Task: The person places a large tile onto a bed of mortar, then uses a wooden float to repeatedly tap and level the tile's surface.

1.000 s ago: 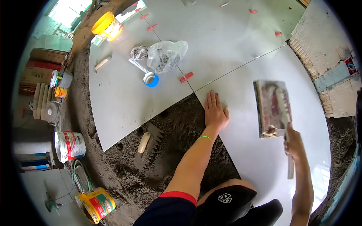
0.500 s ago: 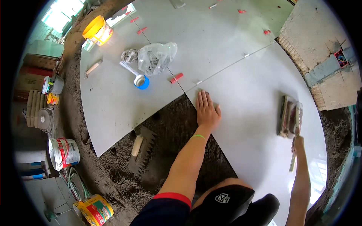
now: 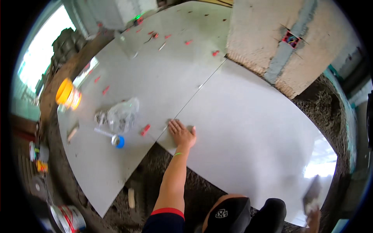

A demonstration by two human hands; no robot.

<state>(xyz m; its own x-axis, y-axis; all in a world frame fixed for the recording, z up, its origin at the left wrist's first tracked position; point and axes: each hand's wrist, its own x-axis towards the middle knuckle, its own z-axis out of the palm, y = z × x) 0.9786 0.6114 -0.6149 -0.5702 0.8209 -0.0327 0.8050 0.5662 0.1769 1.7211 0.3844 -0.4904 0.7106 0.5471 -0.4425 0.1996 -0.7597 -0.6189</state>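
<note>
Palm down, the left hand (image 3: 182, 136) is laid flat on the right tile (image 3: 248, 128), fingers (image 3: 174, 126) straightened, thumb stuck out, tips right by the seam (image 3: 190, 102). Its forearm (image 3: 169, 186) is stretched up from the lower edge, a green band (image 3: 177, 153) worn at the wrist. The right hand (image 3: 314, 219) is caught way down at the lower right, pretty blurred, with the tool (image 3: 312, 194) gripped; the exact finger wrap can't be made out. The tool is held at that tile's near right corner, contact can't be told.

Counts: one yellow bucket (image 3: 69, 94), one white bucket (image 3: 68, 218), one clear bag (image 3: 123, 114), one blue cup (image 3: 117, 141) near it, and two wooden handles (image 3: 131, 198), one on the left tile (image 3: 89, 163), one down in the mortar (image 3: 149, 171). At least six red wedges (image 3: 145, 130) are scattered around.

Glossy pale grey tiling is bordered by dark, lumpy mortar. A red box (image 3: 291, 39) with wires is set into a beige wall (image 3: 252, 35), and a bright window (image 3: 40, 54) is seen upper left.
</note>
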